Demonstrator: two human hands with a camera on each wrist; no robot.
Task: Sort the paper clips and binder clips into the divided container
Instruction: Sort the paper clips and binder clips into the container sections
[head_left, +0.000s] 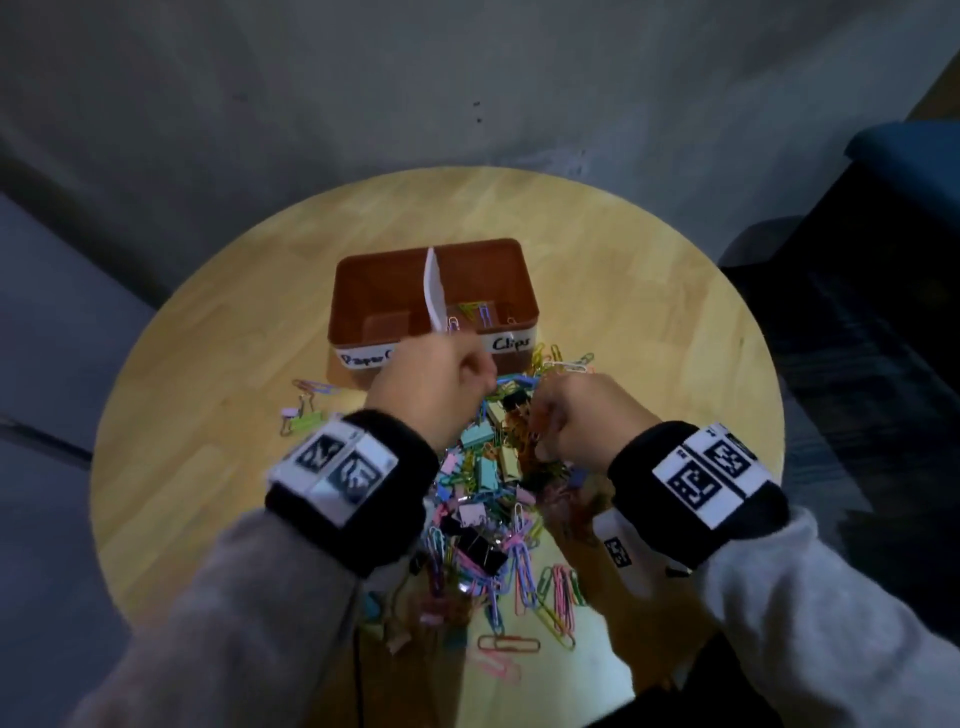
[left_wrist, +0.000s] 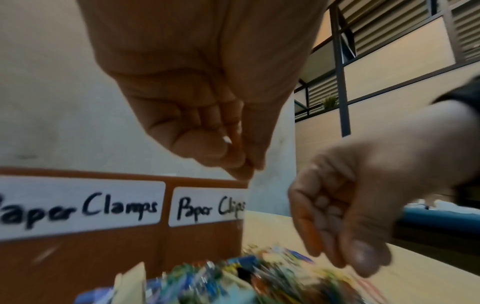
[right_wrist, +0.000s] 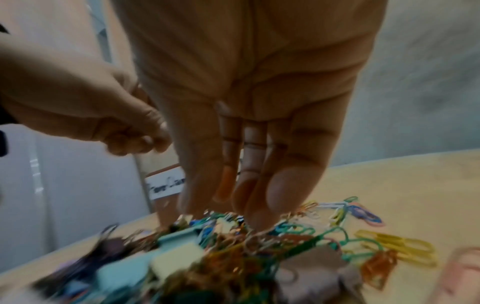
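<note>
A brown divided container stands mid-table, split by a white divider. Its front labels read "Paper Clamps" and "Paper Clips". A few paper clips lie in the right compartment. A mixed pile of coloured paper clips and binder clips is heaped in front of the container. My left hand hovers at the container's front edge with thumb and fingertips pressed together; no clip shows between them. My right hand reaches into the pile, its straight fingertips touching the clips.
The round wooden table ends close on every side, with grey floor beyond. A few stray clips lie left of the pile. A dark blue seat stands off to the right. A small printed marker lies near my right wrist.
</note>
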